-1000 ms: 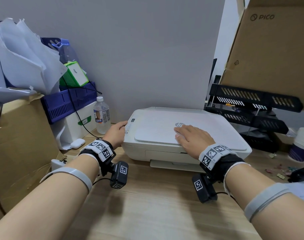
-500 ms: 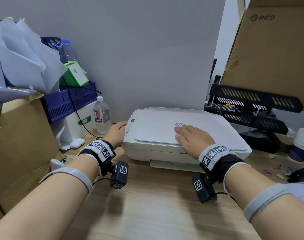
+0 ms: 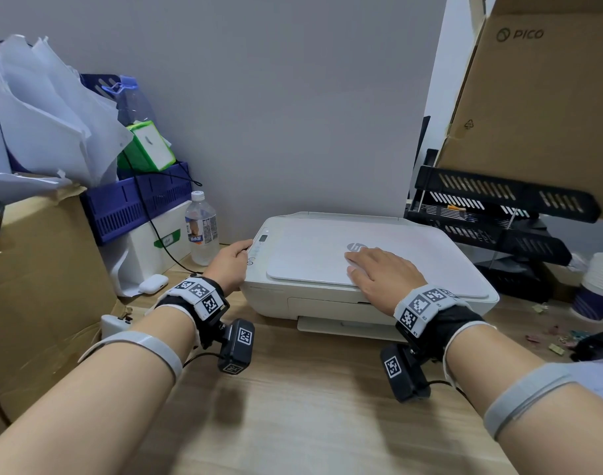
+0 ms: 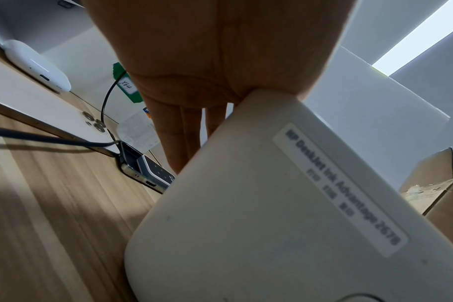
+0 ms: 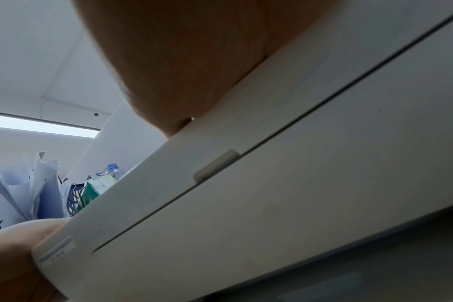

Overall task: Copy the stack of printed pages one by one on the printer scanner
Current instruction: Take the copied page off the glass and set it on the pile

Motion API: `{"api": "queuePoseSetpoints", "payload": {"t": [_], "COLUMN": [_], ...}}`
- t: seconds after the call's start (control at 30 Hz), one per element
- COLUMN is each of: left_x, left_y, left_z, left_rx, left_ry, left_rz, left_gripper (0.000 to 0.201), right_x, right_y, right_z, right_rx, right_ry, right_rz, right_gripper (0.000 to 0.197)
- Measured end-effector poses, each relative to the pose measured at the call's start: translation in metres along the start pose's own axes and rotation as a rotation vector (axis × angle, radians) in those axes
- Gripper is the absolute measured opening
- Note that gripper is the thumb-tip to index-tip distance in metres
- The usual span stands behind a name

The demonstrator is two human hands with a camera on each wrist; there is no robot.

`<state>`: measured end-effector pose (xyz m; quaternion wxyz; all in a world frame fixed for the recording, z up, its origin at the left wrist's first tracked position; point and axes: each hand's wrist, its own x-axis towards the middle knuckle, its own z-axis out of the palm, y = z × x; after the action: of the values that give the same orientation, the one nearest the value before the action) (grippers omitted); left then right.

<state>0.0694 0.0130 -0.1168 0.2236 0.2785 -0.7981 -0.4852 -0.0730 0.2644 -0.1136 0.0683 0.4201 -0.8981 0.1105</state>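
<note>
A white HP printer stands on the wooden desk against the wall with its scanner lid down. My right hand lies flat on the front of the lid, fingers straight, just below the logo. At the printer's left edge my left hand has its thumb on the button panel. In the left wrist view its fingers run straight down the printer's side. The right wrist view shows the palm resting on the printer's top edge. No page shows on or in the printer.
Loose white sheets pile on a cardboard box at the left, beside a blue basket, a water bottle and an earbud case. Black letter trays, a brown carton and paper cups crowd the right.
</note>
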Motion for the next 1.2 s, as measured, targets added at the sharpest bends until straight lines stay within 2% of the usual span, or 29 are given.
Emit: {"api": "queuePoseSetpoints", "payload": {"t": [0.2, 0.43, 0.77, 0.93, 1.1, 1.2], "left_x": [0.000, -0.001, -0.002, -0.002, -0.001, 0.002], "left_y": [0.000, 0.001, 0.000, 0.001, 0.000, 0.000], "left_z": [0.000, 0.001, 0.000, 0.001, -0.002, -0.004], "left_rx": [-0.012, 0.002, 0.029, 0.074, 0.203, 0.340], "left_ry": [0.005, 0.023, 0.040, 0.053, 0.051, 0.073], "left_rz": [0.015, 0.028, 0.045, 0.069, 0.090, 0.151], "left_gripper": [0.042, 0.041, 0.040, 0.040, 0.039, 0.039], "right_x": [-0.002, -0.007, -0.008, -0.010, -0.013, -0.016], "right_y": [-0.003, -0.001, 0.011, 0.011, 0.011, 0.009], "right_z": [-0.004, -0.016, -0.020, -0.023, -0.020, -0.021], "right_rx": [0.008, 0.015, 0.356, 0.342, 0.329, 0.295], "right_ry": [-0.002, -0.077, -0.057, -0.024, 0.043, 0.099], "right_rz": [0.009, -0.030, -0.085, -0.051, -0.004, -0.017], "right_gripper": [0.045, 0.064, 0.035, 0.031, 0.032, 0.033]}}
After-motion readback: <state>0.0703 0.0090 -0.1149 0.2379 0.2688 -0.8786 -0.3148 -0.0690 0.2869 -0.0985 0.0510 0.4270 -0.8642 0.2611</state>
